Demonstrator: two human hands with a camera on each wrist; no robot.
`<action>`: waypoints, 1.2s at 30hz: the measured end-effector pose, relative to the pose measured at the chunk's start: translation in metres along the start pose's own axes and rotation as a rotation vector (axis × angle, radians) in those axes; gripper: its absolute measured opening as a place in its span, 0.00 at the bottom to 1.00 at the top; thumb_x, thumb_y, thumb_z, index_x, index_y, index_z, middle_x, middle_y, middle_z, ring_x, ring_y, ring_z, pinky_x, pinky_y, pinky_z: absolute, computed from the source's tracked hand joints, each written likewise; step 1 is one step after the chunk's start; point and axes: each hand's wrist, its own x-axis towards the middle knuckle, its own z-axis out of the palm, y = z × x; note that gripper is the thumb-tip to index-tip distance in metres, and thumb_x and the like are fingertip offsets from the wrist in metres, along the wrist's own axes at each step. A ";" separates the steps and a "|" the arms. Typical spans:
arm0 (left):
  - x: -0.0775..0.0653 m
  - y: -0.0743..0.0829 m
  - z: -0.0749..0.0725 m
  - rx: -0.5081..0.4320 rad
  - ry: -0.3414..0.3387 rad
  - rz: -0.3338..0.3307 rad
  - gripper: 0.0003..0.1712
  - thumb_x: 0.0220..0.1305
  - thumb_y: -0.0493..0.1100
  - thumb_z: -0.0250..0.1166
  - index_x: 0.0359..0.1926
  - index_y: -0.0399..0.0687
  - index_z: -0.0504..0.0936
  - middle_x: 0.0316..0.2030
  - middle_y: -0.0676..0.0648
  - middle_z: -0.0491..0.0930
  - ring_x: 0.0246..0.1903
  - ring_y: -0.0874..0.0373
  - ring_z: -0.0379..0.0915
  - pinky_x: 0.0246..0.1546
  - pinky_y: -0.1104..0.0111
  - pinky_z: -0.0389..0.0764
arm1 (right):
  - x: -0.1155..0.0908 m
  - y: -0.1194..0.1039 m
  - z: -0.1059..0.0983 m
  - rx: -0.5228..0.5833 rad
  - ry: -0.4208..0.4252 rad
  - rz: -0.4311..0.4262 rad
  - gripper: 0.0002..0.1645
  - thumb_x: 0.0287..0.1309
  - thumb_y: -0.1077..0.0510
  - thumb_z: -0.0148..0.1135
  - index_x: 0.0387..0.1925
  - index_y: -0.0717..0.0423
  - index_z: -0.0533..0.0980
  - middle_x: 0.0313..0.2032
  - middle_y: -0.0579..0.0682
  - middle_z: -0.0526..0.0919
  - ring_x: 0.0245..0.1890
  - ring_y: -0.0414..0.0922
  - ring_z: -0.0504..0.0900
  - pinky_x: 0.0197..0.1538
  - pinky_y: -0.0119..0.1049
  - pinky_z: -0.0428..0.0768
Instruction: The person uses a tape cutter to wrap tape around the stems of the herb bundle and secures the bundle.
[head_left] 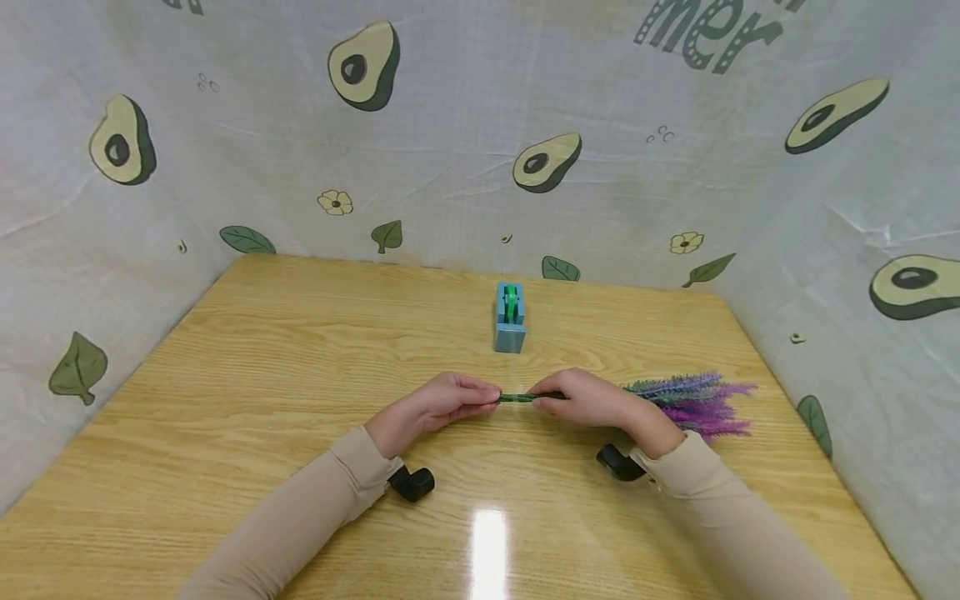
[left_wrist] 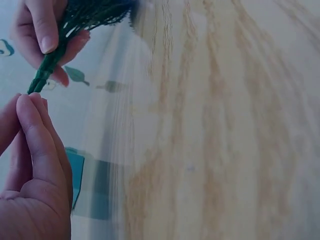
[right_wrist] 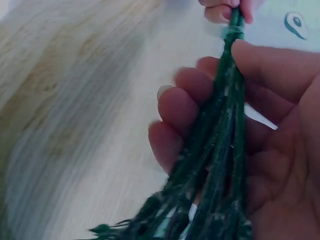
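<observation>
A bunch of lavender-like flowers (head_left: pixel 705 408), purple and bluish, lies sideways with its heads to the right and its green stems (right_wrist: pixel 220 135) to the left. My right hand (head_left: pixel 588 398) grips the stems, thumb on one side and fingers curled round the other. At the stems' far end, my left hand (head_left: pixel 450 398) pinches the tip between thumb and fingertips. In the right wrist view, a pale green band (right_wrist: pixel 233 33) wraps the stems between the two hands. The stem end itself is hidden in the left fingertips.
Beyond the hands, a blue tape dispenser (head_left: pixel 510 337) with a green roll stands on the wooden table (head_left: pixel 315 333). A white cloth (head_left: pixel 450 150) printed with avocados and leaves hangs behind and at both sides. Black wrist-worn devices (head_left: pixel 411 483) sit below the hands.
</observation>
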 end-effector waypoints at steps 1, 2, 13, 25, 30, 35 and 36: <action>0.000 0.000 0.000 0.001 -0.003 -0.002 0.16 0.62 0.28 0.59 0.50 0.22 0.75 0.32 0.45 0.82 0.34 0.60 0.80 0.45 0.68 0.78 | 0.000 0.000 0.001 -0.025 0.014 -0.015 0.16 0.66 0.57 0.53 0.50 0.61 0.79 0.42 0.51 0.82 0.40 0.41 0.80 0.43 0.38 0.79; 0.000 0.000 -0.001 -0.001 -0.005 -0.009 0.16 0.62 0.28 0.59 0.50 0.22 0.75 0.33 0.45 0.82 0.34 0.60 0.80 0.45 0.68 0.78 | 0.000 0.000 0.002 -0.050 0.028 -0.030 0.16 0.66 0.57 0.54 0.50 0.60 0.79 0.42 0.50 0.82 0.40 0.41 0.80 0.42 0.37 0.79; 0.001 0.002 -0.002 0.028 -0.022 -0.031 0.17 0.61 0.29 0.59 0.51 0.26 0.75 0.36 0.47 0.81 0.36 0.60 0.78 0.46 0.68 0.78 | -0.001 0.000 0.009 -0.149 0.104 -0.077 0.16 0.61 0.61 0.59 0.51 0.57 0.79 0.26 0.39 0.71 0.22 0.34 0.64 0.25 0.29 0.66; 0.006 -0.001 0.004 0.038 -0.035 -0.059 0.21 0.64 0.38 0.61 0.54 0.30 0.72 0.41 0.41 0.78 0.37 0.57 0.78 0.46 0.67 0.78 | -0.001 0.002 0.011 -0.135 0.136 -0.066 0.17 0.61 0.61 0.59 0.52 0.59 0.78 0.26 0.40 0.70 0.21 0.35 0.62 0.23 0.29 0.65; 0.006 -0.007 0.013 0.049 -0.023 -0.069 0.18 0.63 0.40 0.63 0.50 0.33 0.75 0.37 0.43 0.81 0.32 0.59 0.79 0.42 0.68 0.80 | -0.001 0.002 0.011 -0.146 0.152 -0.064 0.17 0.61 0.61 0.59 0.52 0.59 0.78 0.27 0.41 0.71 0.21 0.35 0.63 0.23 0.29 0.65; 0.009 -0.010 0.018 0.019 0.005 -0.060 0.27 0.61 0.37 0.64 0.60 0.36 0.68 0.34 0.45 0.82 0.30 0.59 0.79 0.40 0.68 0.80 | -0.001 0.001 0.011 -0.146 0.152 -0.061 0.17 0.61 0.61 0.59 0.52 0.60 0.78 0.27 0.41 0.71 0.21 0.35 0.63 0.24 0.29 0.65; 0.010 -0.010 0.019 0.017 0.012 -0.059 0.29 0.60 0.36 0.64 0.61 0.36 0.67 0.33 0.46 0.82 0.30 0.60 0.79 0.39 0.69 0.80 | -0.001 0.001 0.011 -0.145 0.152 -0.062 0.17 0.61 0.61 0.59 0.52 0.60 0.78 0.27 0.41 0.71 0.22 0.35 0.64 0.24 0.29 0.65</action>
